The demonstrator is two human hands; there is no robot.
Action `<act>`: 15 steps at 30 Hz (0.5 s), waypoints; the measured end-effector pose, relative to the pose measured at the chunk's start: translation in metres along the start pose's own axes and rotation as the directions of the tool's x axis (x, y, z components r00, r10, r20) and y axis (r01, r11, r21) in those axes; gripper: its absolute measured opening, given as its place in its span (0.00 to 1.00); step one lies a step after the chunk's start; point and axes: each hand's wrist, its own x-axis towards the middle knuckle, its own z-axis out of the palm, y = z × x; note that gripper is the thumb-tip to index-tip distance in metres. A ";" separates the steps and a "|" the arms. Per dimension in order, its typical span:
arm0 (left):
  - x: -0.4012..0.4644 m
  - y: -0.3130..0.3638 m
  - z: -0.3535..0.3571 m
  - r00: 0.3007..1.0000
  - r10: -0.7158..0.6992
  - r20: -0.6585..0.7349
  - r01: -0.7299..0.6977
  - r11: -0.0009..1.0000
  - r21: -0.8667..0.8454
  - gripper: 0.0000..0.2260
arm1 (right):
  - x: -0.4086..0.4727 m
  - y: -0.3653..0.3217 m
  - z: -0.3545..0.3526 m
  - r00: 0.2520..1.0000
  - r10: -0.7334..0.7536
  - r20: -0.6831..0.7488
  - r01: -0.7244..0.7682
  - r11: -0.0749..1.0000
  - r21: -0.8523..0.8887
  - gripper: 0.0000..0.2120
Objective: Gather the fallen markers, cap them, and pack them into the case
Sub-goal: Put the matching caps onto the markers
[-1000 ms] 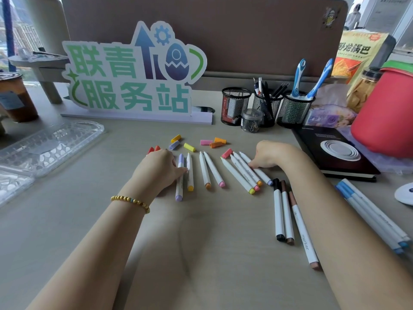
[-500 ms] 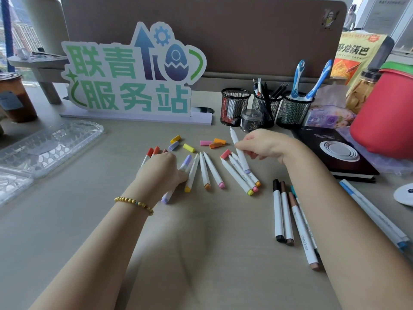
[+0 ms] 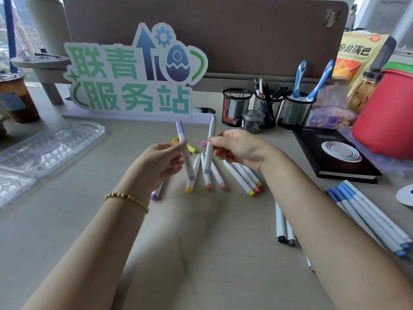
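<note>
My left hand (image 3: 162, 163) holds a white marker with a lilac cap (image 3: 183, 151) nearly upright above the desk. My right hand (image 3: 238, 149) pinches a second white marker (image 3: 210, 139), uncapped at its top end and lilac at the bottom. Under both hands several white markers (image 3: 242, 175) with yellow, orange and pink ends lie fanned out on the desk. Loose caps, one yellow (image 3: 192, 148) and one pink (image 3: 204, 143), lie just behind. The clear plastic case (image 3: 51, 146) lies open at the far left.
Dark-tipped markers (image 3: 281, 222) and a row of blue markers (image 3: 366, 220) lie at the right. A black book (image 3: 335, 157), red container (image 3: 384, 121), three mesh pen cups (image 3: 266, 106), a small clip jar (image 3: 252, 120) and a green sign (image 3: 134, 72) stand behind.
Both hands have risen from the desk, each lifting a marker. The left hand has picked up the lilac-capped marker; the right hand has raised its marker to near upright.
</note>
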 end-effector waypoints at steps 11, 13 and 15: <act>0.001 -0.004 -0.003 1.000 -0.001 0.023 -0.001 0.994 0.107 0.08 | -0.005 -0.005 0.001 0.975 0.215 0.048 -0.188 0.926 -0.329 0.09; 0.000 -0.002 -0.005 1.000 0.000 -0.005 0.000 0.992 0.125 0.07 | -0.008 -0.009 0.009 0.962 0.253 0.104 -0.197 0.904 -0.379 0.11; -0.002 0.002 -0.008 0.998 0.029 -0.059 -0.020 0.990 0.137 0.06 | -0.012 -0.012 0.017 0.950 0.270 0.158 -0.186 0.893 -0.409 0.11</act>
